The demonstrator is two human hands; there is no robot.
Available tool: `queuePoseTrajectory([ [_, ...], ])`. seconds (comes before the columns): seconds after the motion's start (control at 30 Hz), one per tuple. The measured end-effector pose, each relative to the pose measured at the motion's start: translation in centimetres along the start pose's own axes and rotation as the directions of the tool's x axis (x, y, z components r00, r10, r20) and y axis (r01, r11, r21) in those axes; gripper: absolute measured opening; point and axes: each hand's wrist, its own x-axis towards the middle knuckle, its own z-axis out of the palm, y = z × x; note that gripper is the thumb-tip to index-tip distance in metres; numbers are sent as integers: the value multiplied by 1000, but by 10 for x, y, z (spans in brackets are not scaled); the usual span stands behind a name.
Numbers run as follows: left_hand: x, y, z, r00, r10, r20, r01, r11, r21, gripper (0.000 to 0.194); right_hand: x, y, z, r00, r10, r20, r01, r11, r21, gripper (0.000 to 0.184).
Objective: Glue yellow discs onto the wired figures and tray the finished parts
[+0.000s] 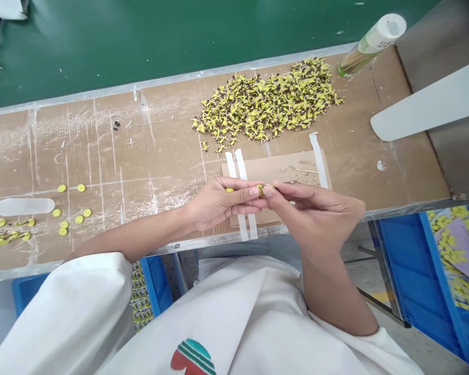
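Note:
In front of my body, above a taped cardboard pad [266,165], my two hands meet. My left hand [222,203] is closed, thumb and fingers pinching a small yellow piece [260,190]. A second yellow disc [230,190] shows by the base of its index finger. At the same spot the fingertips of my right hand [316,211] come together on a tiny part with a dark end, mostly hidden; it looks like one of the yellow-and-dark figures. Beyond the hands lies a large pile of small yellow-and-dark figures [269,104]. A thin toothpick [307,171] rests on the pad.
A clear tube of toothpicks [357,57] stands at the back right. Several yellow discs [79,219] and joined pieces [13,235] lie left, near a white strip [23,205]. Blue bins [410,271] sit below the table's front edge. Another white strip [422,104] juts in from the right.

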Motion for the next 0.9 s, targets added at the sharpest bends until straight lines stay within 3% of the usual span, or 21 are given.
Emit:
queuePoseTrajectory([
  [0.4,1,-2,3,989,114,-99,-120,992,-49,15,-4,11,12,998,28,-51,-23,996,91,16],
  [0.53,2,-2,2,990,109,-88,-114,992,-51,18,-5,11,13,996,31,-83,-23,995,99,17],
  [0.73,6,-2,-2,990,121,-76,-127,989,-82,22,-2,5,8,956,-33,-292,100,971,218,17],
  [0.83,7,-2,-6,990,138,-22,-139,988,-72,25,-3,0,6,958,41,-284,61,938,341,14],
  [0.9,7,-3,-7,987,158,12,-157,987,-36,26,-7,-3,7,966,65,-250,23,942,335,14],
])
